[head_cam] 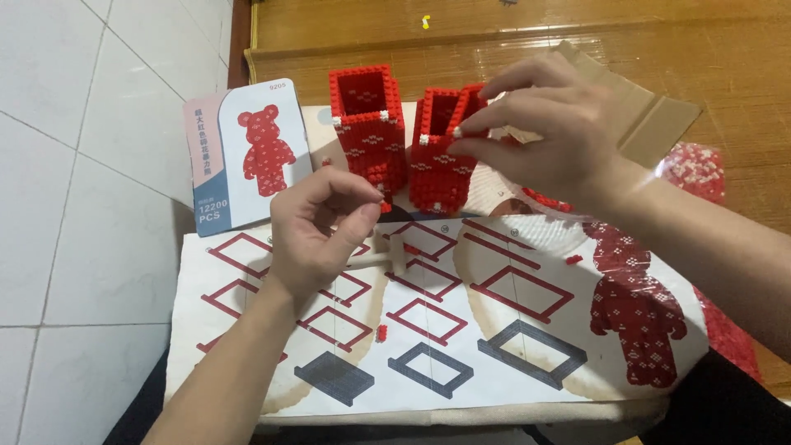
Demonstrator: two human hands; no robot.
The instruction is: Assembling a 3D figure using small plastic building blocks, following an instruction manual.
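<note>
Right hand (548, 132) pinches white stud on second brick tower (441, 152); left hand (317, 227) pinched, apparently holding tiny brick. Step: mid-assembly; next needs precise seating.

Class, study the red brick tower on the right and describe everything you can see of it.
The right tower is a hollow, open-topped rectangular column of tiny red bricks with small white ones dotted in. It stands upright on the instruction sheet, close beside a similar left tower. The right hand pinches its top rim; the left hand hovers apart.

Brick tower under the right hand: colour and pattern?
Red tower with small white-dot motifs and white corner studs; seen in the head view.
</note>
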